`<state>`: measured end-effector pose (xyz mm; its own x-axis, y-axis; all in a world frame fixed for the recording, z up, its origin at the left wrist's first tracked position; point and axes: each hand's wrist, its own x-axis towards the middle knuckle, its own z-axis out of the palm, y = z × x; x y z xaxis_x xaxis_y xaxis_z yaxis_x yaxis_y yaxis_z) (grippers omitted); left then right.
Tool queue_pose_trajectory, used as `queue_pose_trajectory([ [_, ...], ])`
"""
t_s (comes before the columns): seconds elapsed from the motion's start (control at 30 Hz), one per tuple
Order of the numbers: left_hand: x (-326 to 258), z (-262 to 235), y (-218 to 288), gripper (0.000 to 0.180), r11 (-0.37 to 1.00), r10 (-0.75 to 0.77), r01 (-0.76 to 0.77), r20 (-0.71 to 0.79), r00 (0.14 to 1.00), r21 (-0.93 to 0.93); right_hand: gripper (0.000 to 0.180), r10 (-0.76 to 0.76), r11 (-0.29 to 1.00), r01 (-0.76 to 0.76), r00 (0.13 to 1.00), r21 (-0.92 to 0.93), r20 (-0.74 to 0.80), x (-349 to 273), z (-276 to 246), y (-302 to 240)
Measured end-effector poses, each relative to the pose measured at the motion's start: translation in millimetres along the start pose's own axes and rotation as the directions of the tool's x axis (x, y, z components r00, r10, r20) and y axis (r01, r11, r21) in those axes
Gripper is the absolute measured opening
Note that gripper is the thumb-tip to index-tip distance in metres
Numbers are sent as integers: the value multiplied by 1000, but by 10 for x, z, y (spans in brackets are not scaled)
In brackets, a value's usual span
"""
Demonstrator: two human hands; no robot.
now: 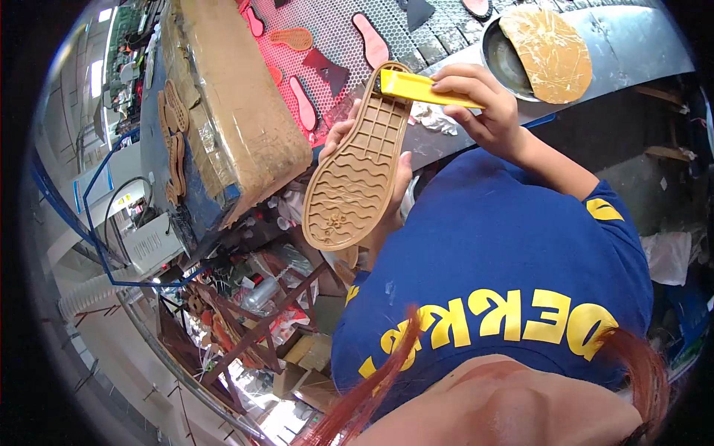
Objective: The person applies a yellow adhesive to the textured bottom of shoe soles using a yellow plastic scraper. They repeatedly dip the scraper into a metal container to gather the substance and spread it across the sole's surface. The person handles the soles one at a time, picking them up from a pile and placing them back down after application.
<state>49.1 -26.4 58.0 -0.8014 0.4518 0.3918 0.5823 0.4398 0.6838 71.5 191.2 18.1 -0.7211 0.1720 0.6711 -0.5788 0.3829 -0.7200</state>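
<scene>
A tan shoe sole (349,186) is held up at a slant, its grid-and-wave pattern toward me and its narrow heel end at the top. My left hand (402,181) grips it from behind, with fingers showing past the left edge and the thumb side past the right. In my right hand (483,100) is a flat yellow tool (416,88), pinched between thumb and fingers. The tool's far end lies across the heel end of the sole. A small dark part shows at that end, too little to tell its kind.
Pink insoles (370,41) and dark pieces lie on a perforated surface (335,26) beyond the sole. A round metal pan (506,70) stands at the upper right, partly covered by a tan disc (554,56). At left, a large cardboard-covered block (238,111) stands beside more tan soles (176,108).
</scene>
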Motion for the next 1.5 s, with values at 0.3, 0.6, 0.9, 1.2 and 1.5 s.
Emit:
queue_pose_trajectory([
  [0.3, -60, 124, -46, 80, 961, 20, -67, -174, 985, -269, 26, -56, 994, 49, 996, 95, 73, 5, -22, -112],
  [0.6, -78, 74, -115, 84, 941, 63, -110, -155, 986, -320, 23, 47, 998, -50, 998, -48, -51, -16, 3, -32],
  [0.9, -58, 9, -151, 81, 990, 139, -135, -108, 984, 46, 25, -38, 999, 38, 999, -4, -38, -12, 33, -211],
  [1.2, 48, -27, 95, 72, 957, 54, -45, -26, 998, 288, 31, -124, 992, 123, 991, 13, 44, -36, 192, -222],
  [1.5, -8, 161, -136, 44, 787, -381, 194, -214, 900, -585, 35, -201, 979, 197, 970, 43, 133, -36, 304, -392],
])
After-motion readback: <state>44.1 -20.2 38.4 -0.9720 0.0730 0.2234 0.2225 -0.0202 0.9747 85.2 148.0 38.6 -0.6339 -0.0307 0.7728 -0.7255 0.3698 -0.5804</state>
